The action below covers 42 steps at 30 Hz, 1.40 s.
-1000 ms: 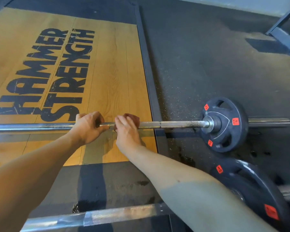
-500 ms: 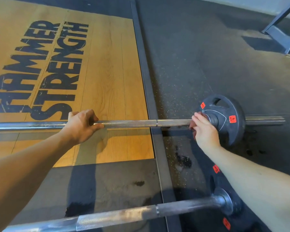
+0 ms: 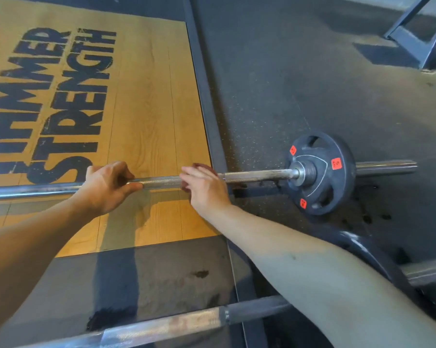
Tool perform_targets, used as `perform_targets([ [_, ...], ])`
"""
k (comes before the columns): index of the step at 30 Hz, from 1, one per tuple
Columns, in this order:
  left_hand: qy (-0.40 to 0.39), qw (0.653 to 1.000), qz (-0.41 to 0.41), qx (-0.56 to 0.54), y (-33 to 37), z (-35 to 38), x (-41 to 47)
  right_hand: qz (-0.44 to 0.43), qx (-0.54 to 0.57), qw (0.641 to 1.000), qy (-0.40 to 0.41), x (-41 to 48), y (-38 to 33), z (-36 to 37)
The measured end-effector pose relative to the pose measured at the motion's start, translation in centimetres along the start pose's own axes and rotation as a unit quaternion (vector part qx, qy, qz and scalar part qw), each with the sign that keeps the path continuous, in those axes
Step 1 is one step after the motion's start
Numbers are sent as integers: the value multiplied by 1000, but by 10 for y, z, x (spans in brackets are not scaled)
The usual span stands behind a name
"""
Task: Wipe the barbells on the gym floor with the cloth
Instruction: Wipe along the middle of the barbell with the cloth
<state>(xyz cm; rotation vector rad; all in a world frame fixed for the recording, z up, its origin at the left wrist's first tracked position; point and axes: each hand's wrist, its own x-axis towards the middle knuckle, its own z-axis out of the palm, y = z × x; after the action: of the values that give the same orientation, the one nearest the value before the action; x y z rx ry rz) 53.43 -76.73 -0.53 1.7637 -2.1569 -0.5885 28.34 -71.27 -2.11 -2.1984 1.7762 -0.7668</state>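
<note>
A steel barbell (image 3: 257, 175) lies across the wooden platform and the black rubber floor, with a small black plate (image 3: 320, 172) on its right sleeve. My left hand (image 3: 106, 187) grips the bar near its middle. My right hand (image 3: 204, 189) wraps a dark red cloth (image 3: 203, 168) around the bar just right of the left hand, at the platform's edge; only a bit of cloth shows above the fingers. A second barbell (image 3: 161, 325) lies nearer to me, its right end hidden by my forearm.
The wooden platform (image 3: 146, 96) carries large black lettering. A dark metal strip (image 3: 206, 109) borders it. A larger black plate (image 3: 357, 247) lies near my right forearm. A blue-grey metal frame (image 3: 417, 38) stands at the far right. Dark spots mark the rubber floor.
My right hand slid the cloth right along the bar to the plate, then back left to near my left hand. My left hand kept its grip.
</note>
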Motion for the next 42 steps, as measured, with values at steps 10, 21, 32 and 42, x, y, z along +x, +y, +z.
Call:
perform_targets([
  [10,-12,1000,-11,17,4,0,-4,205,-13,975,85,-35,107,-61],
  [21,-17,1000,21,11,-1,1,1,64,-4,993,-96,37,-64,34],
  [32,-34,999,6,-15,-6,2,0,136,8,989,66,-36,103,-68],
  [42,-15,1000,15,12,-7,7,3,179,59,978,95,-4,17,1],
])
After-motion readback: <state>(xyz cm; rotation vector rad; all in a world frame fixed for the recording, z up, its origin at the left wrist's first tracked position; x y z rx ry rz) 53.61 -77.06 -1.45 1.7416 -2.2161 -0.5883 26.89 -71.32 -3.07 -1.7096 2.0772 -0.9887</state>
